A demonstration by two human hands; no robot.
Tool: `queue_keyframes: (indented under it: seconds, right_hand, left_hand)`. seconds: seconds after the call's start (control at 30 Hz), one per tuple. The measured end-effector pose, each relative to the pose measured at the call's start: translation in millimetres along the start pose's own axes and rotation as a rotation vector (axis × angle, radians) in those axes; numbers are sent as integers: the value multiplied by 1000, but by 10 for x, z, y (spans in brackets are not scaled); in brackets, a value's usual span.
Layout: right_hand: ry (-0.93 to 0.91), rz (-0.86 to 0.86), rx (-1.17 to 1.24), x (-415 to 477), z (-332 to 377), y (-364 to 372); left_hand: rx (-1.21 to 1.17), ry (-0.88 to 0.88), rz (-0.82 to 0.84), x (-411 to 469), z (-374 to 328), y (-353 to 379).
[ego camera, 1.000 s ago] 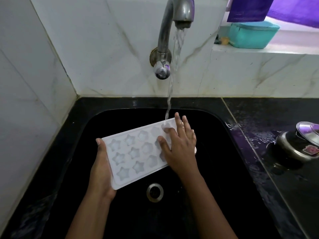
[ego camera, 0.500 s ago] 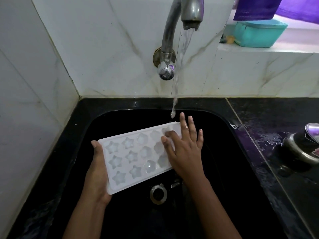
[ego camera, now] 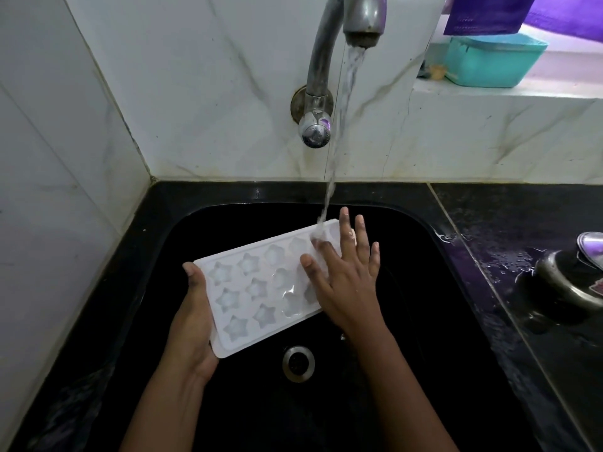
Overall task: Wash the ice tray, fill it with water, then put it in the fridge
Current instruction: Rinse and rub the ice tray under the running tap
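A white ice tray (ego camera: 251,288) with star-shaped and round cups hangs tilted over the black sink (ego camera: 424,321). My left hand (ego camera: 192,324) grips its left short edge from below, thumb on the rim. My right hand (ego camera: 342,275) lies flat on the tray's right end with straight, spread fingers. Water streams from the metal tap (ego camera: 339,31) and lands on the tray's far right corner, beside my right fingers. Some water pools in the right cups.
The sink drain (ego camera: 298,363) lies just below the tray. A wet black counter (ego camera: 489,230) runs to the right, carrying a steel pot with a lid (ego camera: 574,282). A teal box (ego camera: 492,60) stands on the marble ledge at the back right. Marble walls close the left and back.
The tap stream, which fell short of the tray half a second ago, lands on its far right corner again. My right hand's fingers have spread and shifted a little on the tray.
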State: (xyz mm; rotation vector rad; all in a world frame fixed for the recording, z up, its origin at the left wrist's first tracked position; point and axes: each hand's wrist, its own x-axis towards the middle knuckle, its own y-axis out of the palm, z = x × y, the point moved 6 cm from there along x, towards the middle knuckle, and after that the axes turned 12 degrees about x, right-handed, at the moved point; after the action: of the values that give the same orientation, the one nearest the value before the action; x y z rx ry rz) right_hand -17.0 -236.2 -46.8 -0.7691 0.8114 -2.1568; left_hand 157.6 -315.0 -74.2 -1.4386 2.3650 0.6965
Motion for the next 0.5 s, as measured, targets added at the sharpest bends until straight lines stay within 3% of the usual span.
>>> queue_keyframes:
  seconds: [0.17, 0.27, 0.43, 0.5]
  right_hand:
    - [19, -65, -84, -19, -4, -29]
    - [18, 14, 72, 14, 37, 26]
    - [21, -103, -47, -33, 10, -36]
    - [-17, -57, -7, -44, 98, 25]
  left_hand:
    - [-79, -25, 10, -7, 63, 0]
    - [-148, -2, 1, -20, 55, -16]
    - [-7, 49, -114, -41, 36, -58]
    - [20, 58, -172, -38, 36, -77]
